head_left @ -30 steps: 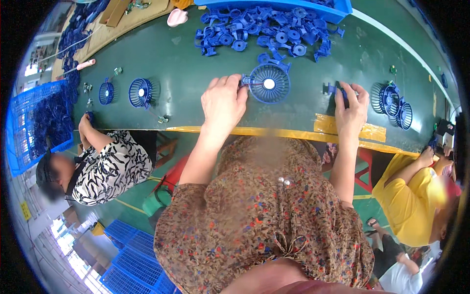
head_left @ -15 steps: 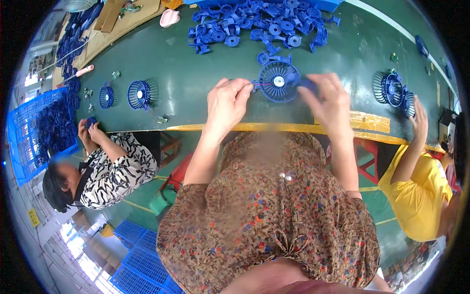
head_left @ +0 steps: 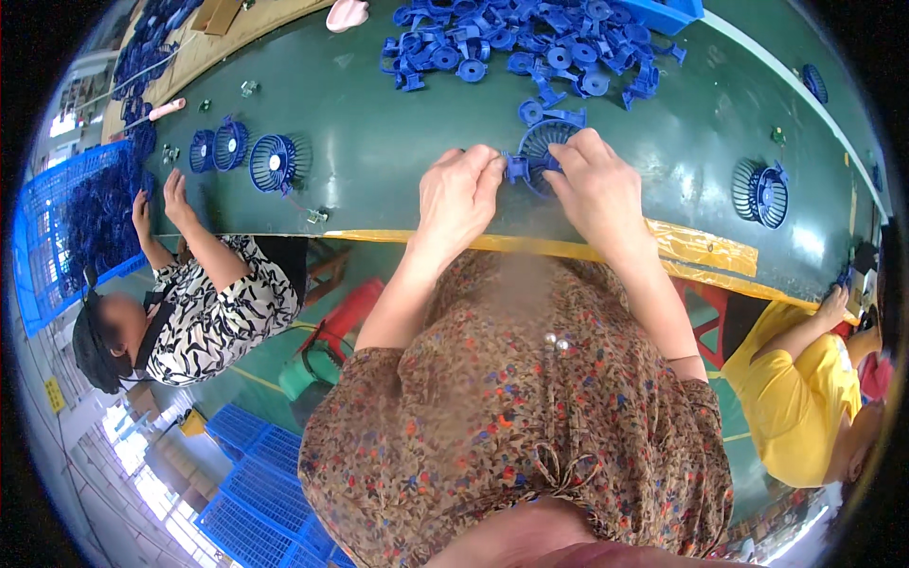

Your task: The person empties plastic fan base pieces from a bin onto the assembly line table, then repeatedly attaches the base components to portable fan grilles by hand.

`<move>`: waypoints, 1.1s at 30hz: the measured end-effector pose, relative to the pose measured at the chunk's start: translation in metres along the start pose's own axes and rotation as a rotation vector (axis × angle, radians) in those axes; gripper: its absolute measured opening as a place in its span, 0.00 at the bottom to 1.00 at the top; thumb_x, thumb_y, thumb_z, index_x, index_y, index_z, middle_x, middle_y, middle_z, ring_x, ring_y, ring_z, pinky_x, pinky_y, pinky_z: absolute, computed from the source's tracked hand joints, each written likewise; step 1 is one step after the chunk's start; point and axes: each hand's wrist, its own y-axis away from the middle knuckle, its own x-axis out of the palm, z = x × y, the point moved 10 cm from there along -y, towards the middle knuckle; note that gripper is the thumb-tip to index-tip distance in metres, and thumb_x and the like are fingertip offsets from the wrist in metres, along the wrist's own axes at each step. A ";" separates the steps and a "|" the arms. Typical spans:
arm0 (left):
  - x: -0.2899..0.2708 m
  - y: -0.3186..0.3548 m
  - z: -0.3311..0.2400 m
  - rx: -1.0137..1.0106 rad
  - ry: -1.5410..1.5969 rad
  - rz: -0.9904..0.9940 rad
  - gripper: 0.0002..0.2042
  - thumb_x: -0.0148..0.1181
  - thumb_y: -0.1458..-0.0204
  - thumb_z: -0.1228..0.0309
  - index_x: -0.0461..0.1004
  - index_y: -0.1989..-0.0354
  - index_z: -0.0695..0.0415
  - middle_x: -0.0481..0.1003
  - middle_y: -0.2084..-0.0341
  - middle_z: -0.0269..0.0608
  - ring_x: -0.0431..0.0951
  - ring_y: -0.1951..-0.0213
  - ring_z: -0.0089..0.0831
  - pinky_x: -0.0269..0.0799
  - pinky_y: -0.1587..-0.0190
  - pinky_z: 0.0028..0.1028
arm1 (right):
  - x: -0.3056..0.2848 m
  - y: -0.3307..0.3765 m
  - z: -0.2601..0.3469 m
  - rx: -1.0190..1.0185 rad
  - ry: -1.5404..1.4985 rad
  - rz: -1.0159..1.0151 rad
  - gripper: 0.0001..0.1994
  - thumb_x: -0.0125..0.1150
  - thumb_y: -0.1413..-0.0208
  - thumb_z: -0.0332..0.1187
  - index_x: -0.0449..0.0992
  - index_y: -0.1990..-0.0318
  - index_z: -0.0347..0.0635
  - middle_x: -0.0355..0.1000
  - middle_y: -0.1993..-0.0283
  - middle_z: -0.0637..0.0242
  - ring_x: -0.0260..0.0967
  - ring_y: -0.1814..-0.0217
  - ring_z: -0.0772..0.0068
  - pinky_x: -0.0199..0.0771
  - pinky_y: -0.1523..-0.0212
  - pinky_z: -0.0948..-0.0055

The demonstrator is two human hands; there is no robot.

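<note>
In front of me on the green table lies a round blue fan cage (head_left: 543,135) with thin ribs. A blue plastic part (head_left: 516,169) sits across its near left edge. My left hand (head_left: 459,197) is closed, thumb and forefinger pinching at the left end of this part. My right hand (head_left: 598,189) curls over the near right side of the cage, its fingers bent and closed at the blue part; the fingers hide part of the cage. Just beyond the cage, touching or nearly touching it, lies a blue bracket (head_left: 531,113) with a round disc.
A heap of blue brackets (head_left: 559,57) lies at the far side, beside a blue tray (head_left: 663,13). More fan cages stand left (head_left: 273,164) and right (head_left: 760,194). Yellow tape (head_left: 701,248) runs along the near edge. Co-workers sit on both sides (head_left: 222,322), (head_left: 800,398).
My right hand has moved left with a blue part, from beside the cage onto it. The left co-worker's hands have lifted apart; the right co-worker has drawn back and one cage there is gone.
</note>
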 end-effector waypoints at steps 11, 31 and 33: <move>0.009 0.000 0.006 -0.053 -0.061 0.057 0.06 0.58 0.39 0.69 0.77 0.65 0.59 0.75 0.75 0.50 0.78 0.68 0.49 0.71 0.65 0.43 | 0.000 0.007 -0.007 -0.008 -0.062 -0.087 0.15 0.71 0.51 0.32 0.79 0.55 0.38 0.68 0.61 0.63 0.75 0.59 0.60 0.79 0.62 0.63; 0.023 -0.008 0.003 -0.070 -0.045 -0.091 0.24 0.63 0.42 0.62 0.67 0.44 0.65 0.70 0.87 0.39 0.74 0.82 0.42 0.68 0.75 0.43 | 0.018 -0.005 -0.013 0.084 0.084 0.117 0.15 0.70 0.50 0.35 0.82 0.55 0.42 0.71 0.60 0.62 0.77 0.60 0.56 0.79 0.62 0.58; 0.024 -0.009 0.004 -0.091 -0.022 -0.087 0.23 0.63 0.42 0.62 0.68 0.44 0.65 0.70 0.88 0.39 0.73 0.82 0.41 0.67 0.75 0.43 | 0.016 -0.004 -0.013 0.070 0.055 0.092 0.15 0.70 0.51 0.34 0.82 0.55 0.42 0.71 0.60 0.61 0.77 0.60 0.55 0.78 0.62 0.58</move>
